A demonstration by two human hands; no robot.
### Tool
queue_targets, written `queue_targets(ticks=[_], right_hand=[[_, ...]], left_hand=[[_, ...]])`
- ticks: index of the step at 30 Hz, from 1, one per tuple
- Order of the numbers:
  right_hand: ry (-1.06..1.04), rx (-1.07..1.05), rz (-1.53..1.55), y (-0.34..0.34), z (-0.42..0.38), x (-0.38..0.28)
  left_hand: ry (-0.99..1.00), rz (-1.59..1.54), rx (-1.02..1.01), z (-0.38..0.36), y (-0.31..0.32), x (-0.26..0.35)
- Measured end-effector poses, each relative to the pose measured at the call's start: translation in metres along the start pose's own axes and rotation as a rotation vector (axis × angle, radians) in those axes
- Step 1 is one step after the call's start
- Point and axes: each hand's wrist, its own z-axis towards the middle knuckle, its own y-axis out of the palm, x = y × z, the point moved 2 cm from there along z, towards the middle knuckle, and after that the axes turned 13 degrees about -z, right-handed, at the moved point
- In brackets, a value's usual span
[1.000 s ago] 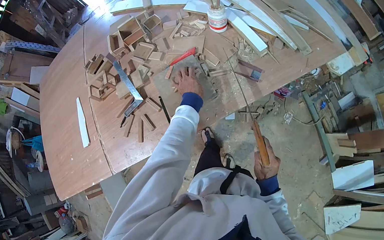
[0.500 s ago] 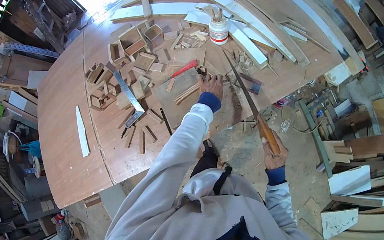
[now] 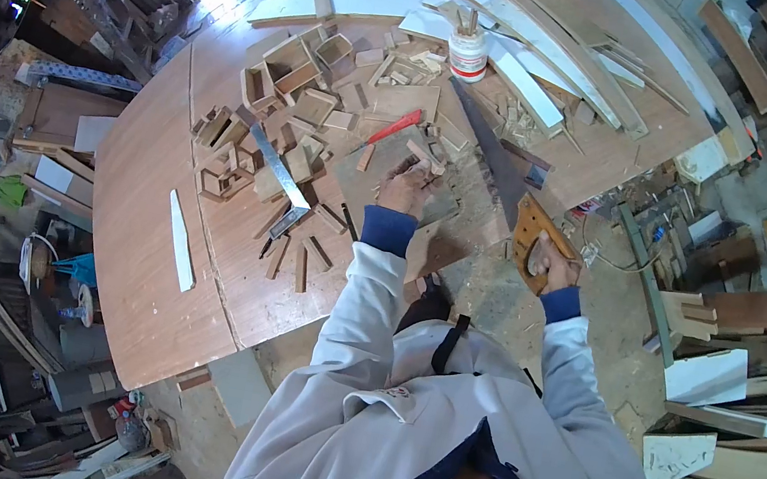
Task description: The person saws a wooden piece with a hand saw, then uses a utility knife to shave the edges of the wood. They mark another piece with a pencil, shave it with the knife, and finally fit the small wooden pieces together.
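My right hand point(image 3: 555, 266) is wrapped around the wooden handle point(image 3: 536, 237) of a handsaw. The saw blade point(image 3: 489, 144) points away over the table, with its broad side now showing. My left hand point(image 3: 404, 188) is over a flat board point(image 3: 362, 175), its fingers bent around a small wooden strip point(image 3: 426, 157). Its fingertips are partly hidden by the hand. Just beyond lies a red-handled tool point(image 3: 394, 128), with a short wood piece point(image 3: 366, 156) beside it. A try square point(image 3: 279, 169) rests left among small wooden blocks and frames.
A white jar point(image 3: 467, 57) holding sticks stands at the back, near long white-faced boards point(image 3: 522, 80). Small open wooden boxes point(image 3: 295, 72) crowd the table's middle. A white pointed strip point(image 3: 181, 241) lies left. Stacked planks point(image 3: 729, 419) fill the floor at right.
The saw has turned from edge-on to broadside. My left hand has drawn back toward me, and the thin strips that lay beside it are no longer seen on the board.
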Motion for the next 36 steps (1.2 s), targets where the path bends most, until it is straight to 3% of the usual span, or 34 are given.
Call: queue_targets(ticks=[4,8,13,16,19,21,22,24,25,27,30,31,36], right_hand=[[0.123,-0.026,0.109,0.016,0.019,-0.002],[0.24,-0.178,0.307,0.016,0.055,0.029],[0.273,-0.197,0.334,0.024,0.062,0.022],[0.291,-0.1,0.305,0.026,0.065,0.02],[0.285,0.075,0.062,0.018,0.078,0.035],[-0.126,0.444,-0.573,-0.003,0.112,0.076],[-0.126,0.443,-0.574,0.004,0.101,0.06],[-0.14,0.457,-0.958,0.017,0.075,0.023],[-0.14,0.457,-0.959,0.017,0.071,0.011],[-0.095,0.283,-1.17,0.022,0.071,-0.006],[-0.001,0.123,-1.441,0.027,0.071,-0.024],[-0.086,0.195,-1.479,0.026,0.077,-0.018],[-0.139,0.168,-1.517,0.024,0.057,-0.04]], left_hand=[[0.028,-0.098,0.02,-0.01,0.005,0.005],[0.105,0.045,0.112,-0.02,0.013,0.009],[0.215,0.076,0.107,-0.021,0.008,0.005],[0.253,0.003,0.187,-0.022,0.006,0.002],[0.322,-0.092,0.214,-0.027,0.006,0.002],[0.351,-0.109,0.173,-0.029,0.006,0.001],[0.352,-0.11,0.174,-0.03,0.005,0.001],[0.331,-0.119,0.2,-0.032,0.005,-0.001],[0.332,-0.119,0.2,-0.031,0.003,-0.004],[0.411,-0.059,0.343,-0.032,-0.003,-0.01],[0.405,0.03,0.32,-0.042,-0.009,-0.019],[0.409,0.029,0.321,-0.045,-0.011,-0.022],[0.376,-0.044,0.357,-0.061,-0.029,-0.036]])
